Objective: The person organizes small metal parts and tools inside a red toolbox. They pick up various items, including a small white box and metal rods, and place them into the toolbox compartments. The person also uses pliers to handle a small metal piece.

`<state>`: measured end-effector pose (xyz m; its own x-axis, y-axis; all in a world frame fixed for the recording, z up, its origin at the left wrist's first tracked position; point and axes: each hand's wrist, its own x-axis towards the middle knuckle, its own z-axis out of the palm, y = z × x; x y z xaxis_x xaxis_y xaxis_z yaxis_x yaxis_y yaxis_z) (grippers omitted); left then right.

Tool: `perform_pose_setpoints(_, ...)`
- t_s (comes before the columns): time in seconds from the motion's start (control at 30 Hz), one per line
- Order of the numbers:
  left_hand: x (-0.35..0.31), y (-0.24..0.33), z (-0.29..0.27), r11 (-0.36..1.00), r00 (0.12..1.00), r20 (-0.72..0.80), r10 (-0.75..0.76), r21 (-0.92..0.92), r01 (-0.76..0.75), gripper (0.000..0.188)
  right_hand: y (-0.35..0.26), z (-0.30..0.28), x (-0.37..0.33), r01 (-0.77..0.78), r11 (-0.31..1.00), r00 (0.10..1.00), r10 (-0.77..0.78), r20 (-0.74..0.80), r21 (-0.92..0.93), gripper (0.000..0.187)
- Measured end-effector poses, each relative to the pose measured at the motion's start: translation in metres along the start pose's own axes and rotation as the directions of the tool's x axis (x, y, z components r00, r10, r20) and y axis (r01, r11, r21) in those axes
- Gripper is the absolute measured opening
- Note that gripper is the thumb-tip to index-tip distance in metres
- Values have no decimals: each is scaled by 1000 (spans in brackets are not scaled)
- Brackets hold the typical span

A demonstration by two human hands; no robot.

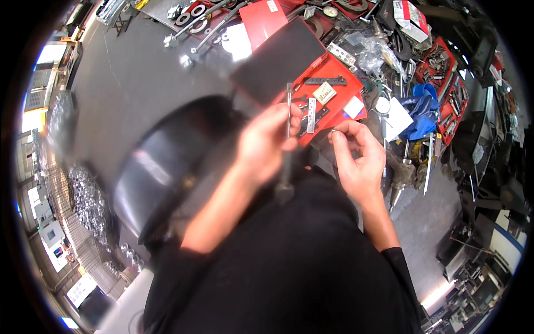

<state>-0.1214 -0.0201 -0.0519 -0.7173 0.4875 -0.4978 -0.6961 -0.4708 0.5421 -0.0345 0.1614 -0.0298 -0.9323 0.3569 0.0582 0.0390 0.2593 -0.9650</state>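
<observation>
My left hand (261, 142) is closed around a slim metal rod-like tool (289, 125). It stands nearly upright in the picture; its lower end is dark and blurred against my black clothing. My right hand (360, 161) is raised to the right of it, thumb and forefinger pinched together. A tiny light bit shows at those fingertips, too small to name. Just beyond both hands lies an open red case (334, 118) with a dark lid lining (281, 58). Inside it are a grey strip with holes (311, 116), a dark bar (325, 81) and a small cream block (324, 93).
A large shiny black rounded object (161, 161) stands at my left. Farther right are a blue cloth (420, 114), a red tray of small tools (445, 72), a spindle-like metal part (401, 181) and a white paper (397, 119). Long-handled metal tools (214, 33) lie at the back.
</observation>
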Motion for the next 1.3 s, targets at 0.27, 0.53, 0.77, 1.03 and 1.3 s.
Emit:
perform_pose_setpoints(0.27, -40, 19, 39, 934, 986, 102, 129, 323, -155, 22, -58, 12, 23, 416, 904, 891, -427, -152, -101, 13)
perform_pose_setpoints(0.53, -50, 13, 53, 925, 975, 64, 210, 308, -220, 26, -60, 21, 29, 441, 894, 874, -447, -187, -79, 13)
perform_pose_setpoints(0.77, -50, 13, 50, 908, 971, 108, 212, 347, -237, 25, -61, 21, 31, 460, 884, 864, -468, -188, -86, 13)
perform_pose_setpoints(1.03, -49, 10, 50, 859, 945, 159, 286, 394, -326, 20, -58, 21, 29, 428, 899, 879, -439, -187, -96, 12)
perform_pose_setpoints(1.3, -47, 7, 44, 795, 903, 240, 357, 429, -428, 19, -59, 22, 26, 411, 912, 893, -405, -195, -12, 9)
